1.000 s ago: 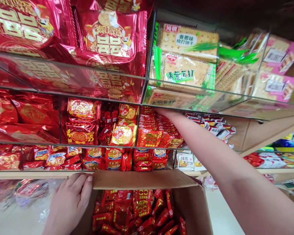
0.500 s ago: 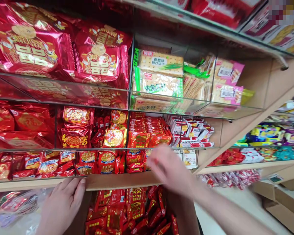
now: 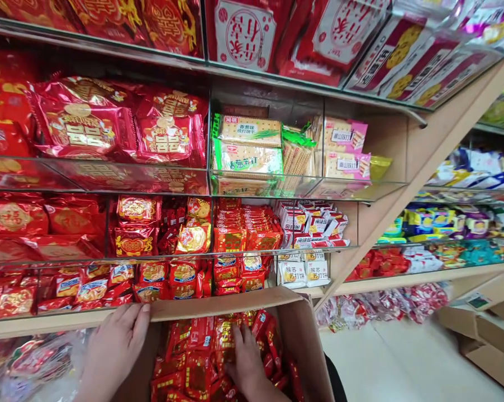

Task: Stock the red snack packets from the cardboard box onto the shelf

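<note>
Touching right grip (image 3: 247, 358), apparently: red packets (image 3: 198, 369) beneath.

I can read 囍 on shiny red packs (image 3: 86, 125), 香葱味 on a cracker pack (image 3: 250, 132), 苏打饼 on white packs (image 3: 318, 273).

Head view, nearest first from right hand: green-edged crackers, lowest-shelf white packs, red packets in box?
1. Red packets in box, at right hand.
2. White packs, lowest shelf, up-right.
3. Green-edged crackers, two shelves higher.
</note>
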{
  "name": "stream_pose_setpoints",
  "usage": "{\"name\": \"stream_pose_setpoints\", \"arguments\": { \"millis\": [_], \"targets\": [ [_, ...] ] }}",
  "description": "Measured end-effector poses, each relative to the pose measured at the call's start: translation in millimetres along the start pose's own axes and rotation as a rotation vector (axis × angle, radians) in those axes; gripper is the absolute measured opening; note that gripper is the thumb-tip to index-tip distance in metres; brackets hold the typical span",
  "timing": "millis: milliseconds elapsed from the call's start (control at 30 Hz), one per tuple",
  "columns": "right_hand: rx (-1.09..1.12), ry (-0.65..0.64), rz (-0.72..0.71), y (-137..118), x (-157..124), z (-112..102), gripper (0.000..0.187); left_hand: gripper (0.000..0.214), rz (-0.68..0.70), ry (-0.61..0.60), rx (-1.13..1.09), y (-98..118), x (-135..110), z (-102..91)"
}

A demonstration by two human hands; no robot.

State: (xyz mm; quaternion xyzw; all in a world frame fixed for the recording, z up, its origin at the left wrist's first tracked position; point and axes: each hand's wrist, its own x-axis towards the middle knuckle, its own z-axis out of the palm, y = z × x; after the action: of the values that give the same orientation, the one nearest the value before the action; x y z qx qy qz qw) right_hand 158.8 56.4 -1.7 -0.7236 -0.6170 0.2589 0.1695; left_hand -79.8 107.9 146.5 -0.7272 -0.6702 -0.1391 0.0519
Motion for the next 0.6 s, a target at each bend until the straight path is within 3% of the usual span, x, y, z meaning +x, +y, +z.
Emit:
{"name": "stream_pose_setpoints", "arguments": {
  "millis": [167,267,367,600],
  "targets": [
    [0.295,0.158,0.067,9.9,2.2,9.3,0.078,0.032,-0.02,-0.005,0.016,0.3,-0.2,1.3],
    [0.415,0.213,0.062,11.9,8.2,10.1,0.064,0.032,-0.019,-0.004,0.012,0.4,0.3,1.6],
    [0.492,0.21,0.094,9.3,10.7,9.7,0.049,0.032,-0.015,-0.009,0.003,0.1,0.1,1.1],
    [0.494,0.187,0.144,9.2,6.7,-5.9,0.037,0.032,-0.015,-0.001,-0.005,-0.3,-0.4,0.1]
  ]
}}
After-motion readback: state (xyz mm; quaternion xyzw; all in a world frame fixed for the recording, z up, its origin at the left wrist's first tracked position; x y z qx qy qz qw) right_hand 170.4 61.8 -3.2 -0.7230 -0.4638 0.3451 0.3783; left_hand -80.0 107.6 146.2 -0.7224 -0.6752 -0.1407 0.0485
